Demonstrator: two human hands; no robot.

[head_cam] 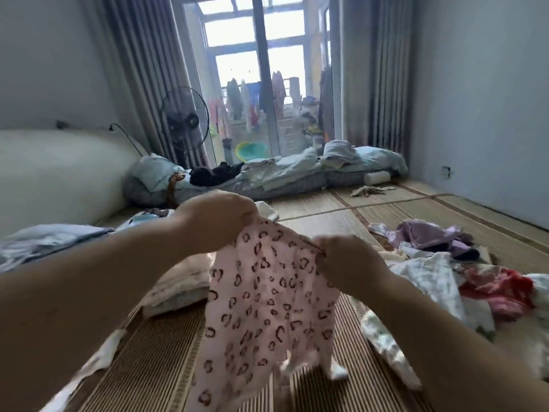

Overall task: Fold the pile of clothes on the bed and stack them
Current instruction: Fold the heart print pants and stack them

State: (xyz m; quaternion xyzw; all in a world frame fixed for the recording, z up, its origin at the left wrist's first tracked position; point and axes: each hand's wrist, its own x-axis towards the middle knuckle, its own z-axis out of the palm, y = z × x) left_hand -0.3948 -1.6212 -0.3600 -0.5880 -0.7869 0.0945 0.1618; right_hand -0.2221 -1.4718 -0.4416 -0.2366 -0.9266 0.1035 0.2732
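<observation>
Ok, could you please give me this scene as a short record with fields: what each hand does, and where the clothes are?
held item: pink printed garment, hanging unfolded over the woven mat
left hand: grips the garment's top edge
right hand: pinches the same edge, lower
folded stack: on the mat, left of the garment
unfolded pile: on the mat, to the right

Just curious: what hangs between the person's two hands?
Head view: a pink dark-spotted garment, its top edge pinched by the left hand and the right hand.
</observation>
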